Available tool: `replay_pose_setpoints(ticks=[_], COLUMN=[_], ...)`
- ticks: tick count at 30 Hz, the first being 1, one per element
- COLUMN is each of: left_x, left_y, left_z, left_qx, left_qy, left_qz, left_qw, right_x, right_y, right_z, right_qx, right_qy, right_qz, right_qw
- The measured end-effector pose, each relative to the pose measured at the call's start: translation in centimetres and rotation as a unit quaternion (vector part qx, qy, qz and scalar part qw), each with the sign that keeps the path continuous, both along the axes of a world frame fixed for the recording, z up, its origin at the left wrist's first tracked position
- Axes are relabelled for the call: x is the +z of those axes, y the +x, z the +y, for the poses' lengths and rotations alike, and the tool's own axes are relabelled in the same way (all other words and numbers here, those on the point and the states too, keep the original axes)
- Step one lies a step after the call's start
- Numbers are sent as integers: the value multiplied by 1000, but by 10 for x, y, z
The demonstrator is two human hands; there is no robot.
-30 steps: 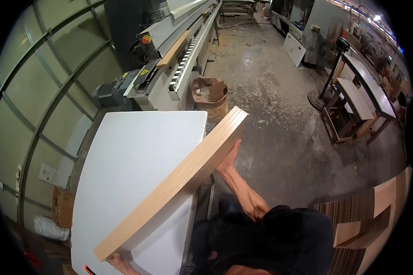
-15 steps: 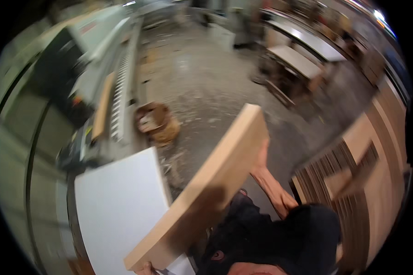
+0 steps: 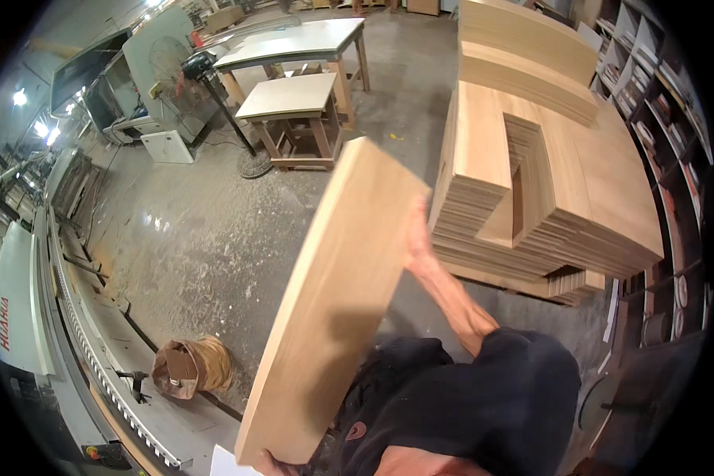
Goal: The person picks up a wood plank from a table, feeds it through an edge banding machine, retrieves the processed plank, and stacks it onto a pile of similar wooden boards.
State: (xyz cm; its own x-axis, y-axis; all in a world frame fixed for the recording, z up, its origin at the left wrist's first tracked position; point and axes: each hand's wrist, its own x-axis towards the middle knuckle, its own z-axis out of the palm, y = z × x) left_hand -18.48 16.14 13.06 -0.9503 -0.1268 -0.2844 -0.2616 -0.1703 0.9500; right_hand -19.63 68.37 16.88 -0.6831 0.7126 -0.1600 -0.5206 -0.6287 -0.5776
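Observation:
A long, thick wooden board (image 3: 349,262) with a pale edge slants across the space before my body, held up off the floor. My right hand (image 3: 418,236) grips its far right edge near the upper end, the arm stretched out. At the near lower end my left hand (image 3: 276,464) holds the board from beneath; only part of that hand shows. To the right of the board stands a big stack of wooden panels (image 3: 563,166), some with rectangular cut-outs, apart from the board I hold.
A brown bin (image 3: 214,361) stands by the long machine rail (image 3: 111,389) at left. Ahead are a small work table (image 3: 289,97), a larger white-topped table (image 3: 309,40) and a pedestal fan (image 3: 222,103). Dark shelves (image 3: 658,135) line the right side. Dust and chips litter the floor.
My view has swung to the right, bringing the panel stack and shelves fully in. The board has turned with me, stands steeper in view and stays in both hands.

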Motion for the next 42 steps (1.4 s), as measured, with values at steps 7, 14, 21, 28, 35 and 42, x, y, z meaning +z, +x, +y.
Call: replay_pose_setpoints(ticks=[7,14,21,28,35,42], left_x=[-40,-59,12,58,58,52], left_y=[-158,-333,-450,-501,-505,-507], left_z=[81,192,391,519,632,724], left_qx=[-83,-242,-348,-416,-588,-605], left_qy=[91,51,180,193,61,3], left_qz=[90,9,106,152,31,51], left_qw=[988,969,914,876,806,795], right_x=[-3,0,157,188,58,14], right_y=[16,-8,-44,-20,32,36], right_z=[63,107,136,202,254,339], right_qx=[-194,-375,-577,-679,-677,-658], right_qy=[75,70,185,106,248,-19], right_qz=[-88,-133,-199,-86,-352,-106], right_qw=[974,915,770,721,596,745])
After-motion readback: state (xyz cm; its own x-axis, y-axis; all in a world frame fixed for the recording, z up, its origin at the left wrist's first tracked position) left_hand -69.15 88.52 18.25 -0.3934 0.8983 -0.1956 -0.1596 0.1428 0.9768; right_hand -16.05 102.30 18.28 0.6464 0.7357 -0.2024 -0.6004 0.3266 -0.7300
